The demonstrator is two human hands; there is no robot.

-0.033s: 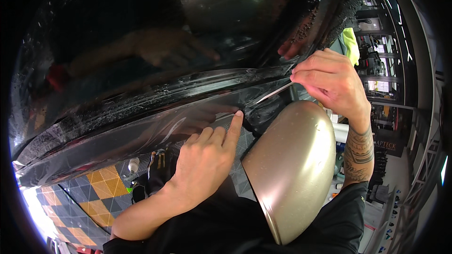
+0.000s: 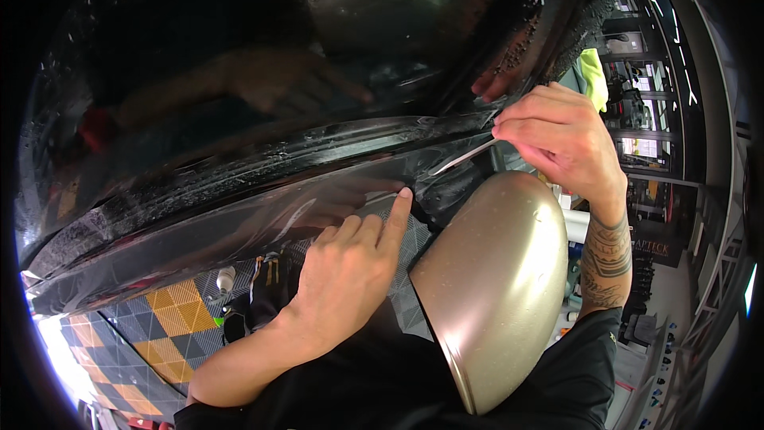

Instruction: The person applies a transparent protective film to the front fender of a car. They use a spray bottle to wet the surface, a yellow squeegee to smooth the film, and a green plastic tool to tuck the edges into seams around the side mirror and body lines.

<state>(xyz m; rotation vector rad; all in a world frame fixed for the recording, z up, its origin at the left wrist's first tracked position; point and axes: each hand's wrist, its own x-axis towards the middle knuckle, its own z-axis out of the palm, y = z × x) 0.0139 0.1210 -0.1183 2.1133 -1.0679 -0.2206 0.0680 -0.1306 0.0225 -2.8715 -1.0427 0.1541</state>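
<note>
My right hand (image 2: 561,139) pinches a slim, pale, pointed tool (image 2: 465,157) between thumb and fingers. The tool's tip lies against the wet black base of a car's side mirror, beside the window edge. On the glossy dark door panel (image 2: 239,227), the index finger of my left hand (image 2: 350,279) is stretched out and its tip touches the edge near that base. The other left fingers are bent, with nothing seen in them. Just below the tool, the champagne-coloured mirror housing (image 2: 501,279) bulges toward me.
Dark, wet window glass (image 2: 239,48) fills the upper view and reflects an arm and hand. A bright yellow-green cloth (image 2: 590,80) hangs beyond my right hand. At lower left are yellow and grey floor tiles (image 2: 175,310) and a white bottle (image 2: 226,279).
</note>
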